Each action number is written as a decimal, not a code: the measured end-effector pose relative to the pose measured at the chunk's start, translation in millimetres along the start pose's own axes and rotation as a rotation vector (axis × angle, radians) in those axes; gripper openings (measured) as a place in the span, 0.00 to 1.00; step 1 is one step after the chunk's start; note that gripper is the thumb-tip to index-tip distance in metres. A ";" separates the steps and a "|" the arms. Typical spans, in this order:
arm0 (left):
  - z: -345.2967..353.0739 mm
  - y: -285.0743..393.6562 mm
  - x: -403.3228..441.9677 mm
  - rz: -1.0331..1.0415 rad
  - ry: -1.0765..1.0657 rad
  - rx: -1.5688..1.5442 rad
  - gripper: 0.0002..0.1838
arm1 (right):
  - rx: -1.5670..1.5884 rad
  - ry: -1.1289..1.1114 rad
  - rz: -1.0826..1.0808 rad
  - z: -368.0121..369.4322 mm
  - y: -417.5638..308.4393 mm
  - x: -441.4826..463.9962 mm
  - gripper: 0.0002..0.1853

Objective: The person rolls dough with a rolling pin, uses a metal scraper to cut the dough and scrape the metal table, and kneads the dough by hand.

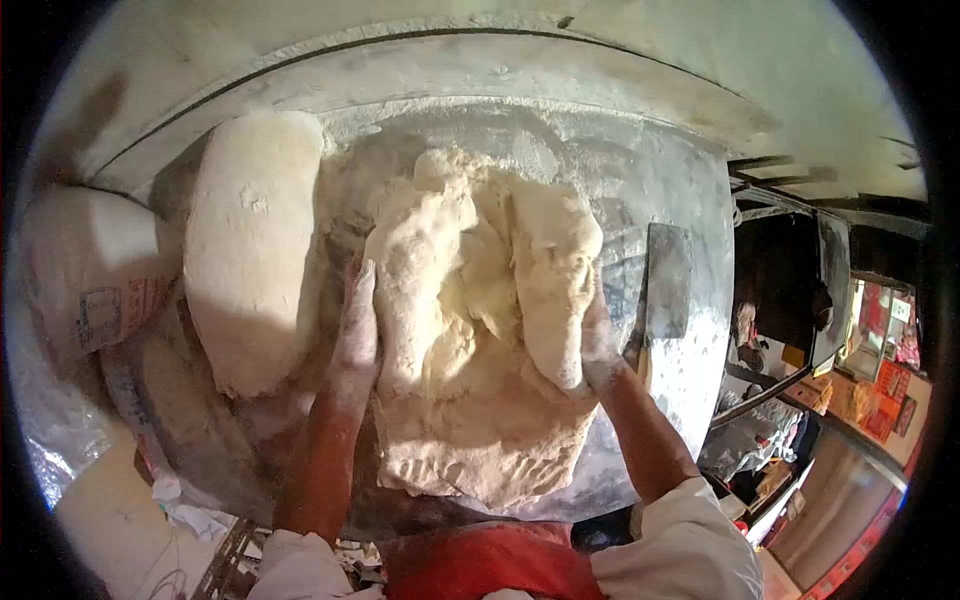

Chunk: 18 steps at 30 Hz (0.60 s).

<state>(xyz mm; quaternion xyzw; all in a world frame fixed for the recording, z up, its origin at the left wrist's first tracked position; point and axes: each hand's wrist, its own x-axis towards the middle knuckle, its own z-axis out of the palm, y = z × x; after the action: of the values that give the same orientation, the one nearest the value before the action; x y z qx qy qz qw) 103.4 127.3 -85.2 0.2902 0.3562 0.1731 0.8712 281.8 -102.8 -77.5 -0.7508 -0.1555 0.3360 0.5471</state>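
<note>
A large, lumpy mass of dough lies on the floured grey worktop, its two long sides raised around a rough hollow. My left hand, coated with flour, presses along its left side, with the fingers extended. At the right side, my right hand rests against the dough; its fingers are mostly hidden behind the dough's edge. Left of my left hand is a smooth, long loaf of dough, separate from the lumpy mass.
A dark flat scraper lies on the worktop at the right. A printed sack stands at the left edge. Beyond the right edge are shelves with assorted items. A pale wall borders the worktop's far side.
</note>
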 end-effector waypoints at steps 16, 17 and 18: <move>210.1 156.2 -96.7 0.273 -0.288 0.454 0.29 | 0.657 0.074 -0.192 -43.1 -242.6 -32.4 0.35; 220.8 166.9 -111.9 0.338 -0.347 0.464 0.29 | 0.699 0.018 -0.259 -54.7 -250.8 -35.8 0.36; 226.0 171.9 -128.1 0.397 -0.400 0.472 0.29 | 0.701 0.018 -0.279 -60.2 -255.5 -47.6 0.36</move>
<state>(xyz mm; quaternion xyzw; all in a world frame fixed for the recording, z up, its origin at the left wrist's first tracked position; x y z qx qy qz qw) 162.1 108.5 220.2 0.5747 0.1458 0.1917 0.7821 322.1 -84.3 185.6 -0.4925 -0.1270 0.2845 0.8126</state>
